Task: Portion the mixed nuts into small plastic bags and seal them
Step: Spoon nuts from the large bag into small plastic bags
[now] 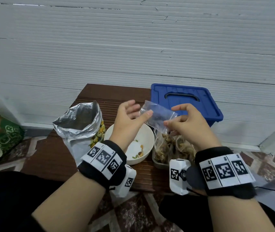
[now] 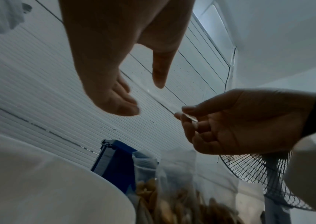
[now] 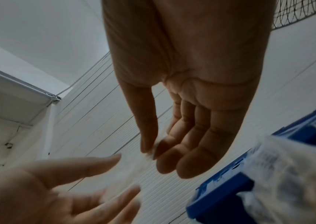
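Two hands meet above the tabletop, both raised with wrists bent up and palms turned toward each other. The right hand pinches a small clear plastic bag between thumb and index finger, its other fingers loosely curled below the pinch. The bag looks empty and slants up and away from that grip toward the left hand. The left hand is spread and relaxed, fingers straight, with its thumb tip against the bag's near edge; whether the thumb actually presses the film cannot be told. In the left wrist view the right hand shows the same pinch on a thin edge of plastic, while the left hand hangs released beside it.

Below the left fingers stands a white bowl with a few mixed nuts at its bottom. Just outside the left hand, an opened foil pouch stands upright, more nuts showing through its window. Under the right fingers a shallow tray holds filled bags of nuts. Beyond both sets of fingertips sits a blue lidded box.
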{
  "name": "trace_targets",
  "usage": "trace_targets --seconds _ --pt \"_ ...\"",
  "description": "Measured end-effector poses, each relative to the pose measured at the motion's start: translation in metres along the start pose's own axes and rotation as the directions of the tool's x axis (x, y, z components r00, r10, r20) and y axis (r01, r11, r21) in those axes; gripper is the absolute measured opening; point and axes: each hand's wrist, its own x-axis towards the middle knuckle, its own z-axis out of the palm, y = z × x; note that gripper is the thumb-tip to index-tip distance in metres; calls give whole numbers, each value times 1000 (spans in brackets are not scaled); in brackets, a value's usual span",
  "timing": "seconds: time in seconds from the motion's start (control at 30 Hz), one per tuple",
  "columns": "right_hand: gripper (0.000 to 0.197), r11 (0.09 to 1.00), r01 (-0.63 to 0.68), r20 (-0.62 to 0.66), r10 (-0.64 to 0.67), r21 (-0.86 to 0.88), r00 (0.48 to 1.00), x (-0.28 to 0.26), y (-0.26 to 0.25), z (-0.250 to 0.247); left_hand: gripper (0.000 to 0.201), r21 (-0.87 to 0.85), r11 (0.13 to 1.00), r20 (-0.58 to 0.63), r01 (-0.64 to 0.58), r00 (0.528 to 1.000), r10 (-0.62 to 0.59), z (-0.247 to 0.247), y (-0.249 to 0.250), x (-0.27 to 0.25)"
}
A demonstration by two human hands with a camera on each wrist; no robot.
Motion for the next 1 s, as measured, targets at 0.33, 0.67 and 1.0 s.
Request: trace_targets --seconds 0.33,0.67,1.0 --pt "53 991 21 112 -7 -130 994 -6 -6 -4 99 559 538 571 -631 763 301 -12 0 3" --pt "31 996 -22 94 13 88 995 -6 -10 -6 68 439 647 449 -623 776 443 -9 -5 6" --pt "33 999 49 29 -48 -16 998 -4 -6 -7 47 355 732 377 -582 806 457 -8 1 0"
